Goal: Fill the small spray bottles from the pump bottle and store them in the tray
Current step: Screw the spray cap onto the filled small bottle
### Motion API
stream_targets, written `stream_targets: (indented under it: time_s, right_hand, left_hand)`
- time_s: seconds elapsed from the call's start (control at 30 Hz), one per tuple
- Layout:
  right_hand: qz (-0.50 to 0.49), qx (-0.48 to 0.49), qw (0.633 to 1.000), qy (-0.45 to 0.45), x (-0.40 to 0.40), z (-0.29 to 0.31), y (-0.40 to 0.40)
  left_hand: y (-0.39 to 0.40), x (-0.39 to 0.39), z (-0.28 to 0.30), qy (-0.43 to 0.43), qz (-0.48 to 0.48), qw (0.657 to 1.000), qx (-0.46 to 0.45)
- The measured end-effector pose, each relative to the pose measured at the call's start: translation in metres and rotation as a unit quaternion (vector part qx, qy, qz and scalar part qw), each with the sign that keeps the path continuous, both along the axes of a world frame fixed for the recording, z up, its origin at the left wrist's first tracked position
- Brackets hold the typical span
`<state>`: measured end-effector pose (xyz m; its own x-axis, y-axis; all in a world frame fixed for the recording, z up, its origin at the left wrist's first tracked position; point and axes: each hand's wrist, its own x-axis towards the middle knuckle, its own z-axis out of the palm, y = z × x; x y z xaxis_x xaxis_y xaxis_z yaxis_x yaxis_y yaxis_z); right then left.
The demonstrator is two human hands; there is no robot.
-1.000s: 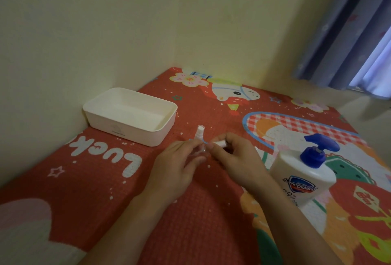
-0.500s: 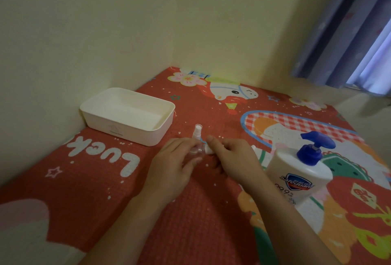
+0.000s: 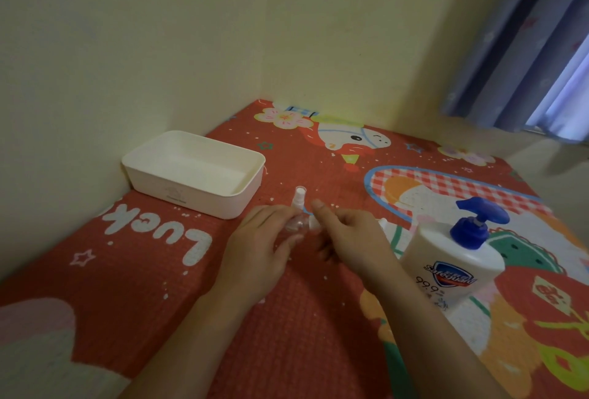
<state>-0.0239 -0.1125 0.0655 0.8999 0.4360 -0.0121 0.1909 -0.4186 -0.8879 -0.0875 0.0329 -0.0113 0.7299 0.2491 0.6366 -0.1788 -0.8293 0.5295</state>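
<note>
Head view suggests the small clear plastic spray bottle (image 3: 298, 218) should be kept upright and steady while its top is worked, over the red cartoon mat (image 3: 191, 271). Left hand (image 3: 259, 255) curls round its body; right hand (image 3: 347, 239) pinches a small white piece beside it. White rectangular tray (image 3: 194, 172) sits nearby, white pump bottle with blue pump (image 3: 452, 268) rightward.
</note>
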Motion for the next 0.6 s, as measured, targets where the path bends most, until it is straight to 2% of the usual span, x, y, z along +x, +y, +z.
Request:
stream_targets:
  time_s: [0.2,0.4,0.6]
  right_hand:
    - [0.065,0.072,0.994,-0.042,0.002,-0.002,-0.010]
    - [-0.027,0.087,0.993,-0.069,0.006,-0.007,-0.012]
    - [-0.107,0.148,0.981,-0.063,0.006,-0.019,-0.007]
  left_hand:
    - [0.001,0.000,0.001,0.008,0.005,1.000,-0.006]
    - [0.004,0.000,0.002,0.014,0.051,0.998,-0.042]
    - [0.006,-0.002,0.004,0.010,0.104,0.988,-0.111]
